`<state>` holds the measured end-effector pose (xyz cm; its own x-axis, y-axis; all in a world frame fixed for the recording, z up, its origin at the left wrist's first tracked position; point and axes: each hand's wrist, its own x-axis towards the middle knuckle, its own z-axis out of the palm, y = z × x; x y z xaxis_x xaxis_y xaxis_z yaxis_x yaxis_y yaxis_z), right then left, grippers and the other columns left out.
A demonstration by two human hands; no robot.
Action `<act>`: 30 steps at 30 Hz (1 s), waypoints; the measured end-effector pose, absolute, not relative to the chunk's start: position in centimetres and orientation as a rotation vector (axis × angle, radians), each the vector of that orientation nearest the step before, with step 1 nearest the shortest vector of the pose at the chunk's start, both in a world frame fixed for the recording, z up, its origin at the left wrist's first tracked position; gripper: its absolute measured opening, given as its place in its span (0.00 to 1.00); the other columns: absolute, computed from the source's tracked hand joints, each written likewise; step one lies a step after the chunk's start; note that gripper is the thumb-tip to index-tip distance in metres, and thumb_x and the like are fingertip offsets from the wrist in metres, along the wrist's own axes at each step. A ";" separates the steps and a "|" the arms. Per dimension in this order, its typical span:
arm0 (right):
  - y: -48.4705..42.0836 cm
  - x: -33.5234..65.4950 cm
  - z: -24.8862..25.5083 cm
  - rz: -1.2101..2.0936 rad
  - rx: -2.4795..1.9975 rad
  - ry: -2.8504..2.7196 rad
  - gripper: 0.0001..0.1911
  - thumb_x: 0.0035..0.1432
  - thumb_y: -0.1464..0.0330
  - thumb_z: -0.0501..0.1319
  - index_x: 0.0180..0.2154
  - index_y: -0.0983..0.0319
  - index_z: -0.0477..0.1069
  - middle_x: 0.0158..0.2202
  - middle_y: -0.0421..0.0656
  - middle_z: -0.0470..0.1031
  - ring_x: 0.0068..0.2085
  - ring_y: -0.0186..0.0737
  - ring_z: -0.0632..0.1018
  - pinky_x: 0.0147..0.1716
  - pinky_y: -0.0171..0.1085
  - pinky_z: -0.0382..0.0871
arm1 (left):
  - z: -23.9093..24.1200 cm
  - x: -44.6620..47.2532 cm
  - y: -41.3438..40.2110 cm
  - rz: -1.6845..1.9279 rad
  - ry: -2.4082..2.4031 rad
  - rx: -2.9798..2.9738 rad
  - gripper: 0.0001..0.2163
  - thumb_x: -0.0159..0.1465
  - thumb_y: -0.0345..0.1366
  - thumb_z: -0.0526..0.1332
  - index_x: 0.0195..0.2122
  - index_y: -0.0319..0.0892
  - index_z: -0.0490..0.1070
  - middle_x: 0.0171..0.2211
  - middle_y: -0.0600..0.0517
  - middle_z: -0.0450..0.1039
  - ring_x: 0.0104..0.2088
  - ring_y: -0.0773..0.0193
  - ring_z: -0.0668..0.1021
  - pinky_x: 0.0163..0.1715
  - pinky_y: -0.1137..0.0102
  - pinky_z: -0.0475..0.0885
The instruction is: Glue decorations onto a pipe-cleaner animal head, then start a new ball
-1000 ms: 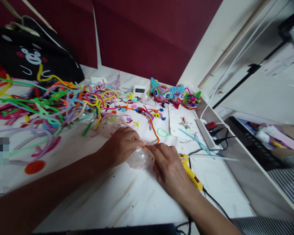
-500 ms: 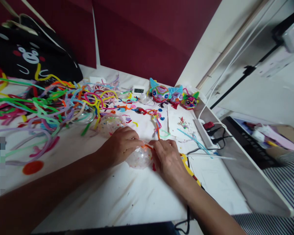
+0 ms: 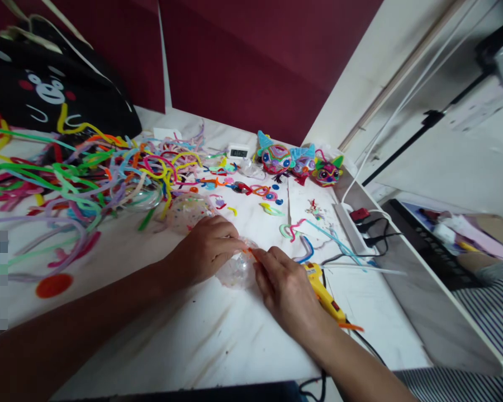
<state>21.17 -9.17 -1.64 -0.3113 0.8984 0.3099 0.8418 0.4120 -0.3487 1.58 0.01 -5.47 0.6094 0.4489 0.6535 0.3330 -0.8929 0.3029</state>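
Observation:
A clear ball (image 3: 237, 274) with coloured specks sits on the white table between my hands. My left hand (image 3: 207, 245) is closed on its upper left side, fingertips at the top. My right hand (image 3: 287, 287) pinches an orange pipe cleaner (image 3: 250, 251) against the top of the ball. Past my right wrist an orange end (image 3: 352, 326) sticks out; whether it is the same strand is hidden. Beside that wrist lies a yellow glue gun (image 3: 327, 295). Another speckled clear ball (image 3: 188, 211) rests behind my left hand.
Tangled pipe cleaners (image 3: 71, 181) cover the left side. An orange disc (image 3: 54, 285) lies nearer me. Decorated animal heads (image 3: 275, 158) and a small digital clock (image 3: 237, 151) stand at the back. A power strip (image 3: 352, 229) runs along the right-hand board (image 3: 427, 301).
My right hand has shifted slightly, and the coloured strands behind it have moved right. Pink and blue pieces now show there, and an orange end appears past my right wrist. My left hand stays put.

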 end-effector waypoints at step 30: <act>-10.1 18.6 -2.3 0.020 -1.585 -2.199 0.10 0.65 0.75 0.54 0.40 0.65 0.74 0.31 0.44 0.75 0.25 0.37 0.74 0.24 0.35 0.60 | -5.3 1.6 -0.1 1.246 0.647 2.730 0.07 0.69 0.31 0.59 0.38 0.42 0.77 0.35 0.50 0.76 0.39 0.60 0.74 0.43 0.63 0.66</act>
<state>18.58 -10.10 -2.31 -0.2559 0.9085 0.3305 0.9022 0.3472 -0.2557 1.61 -0.15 -5.26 0.5823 0.4035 0.7057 0.3449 -0.9087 0.2350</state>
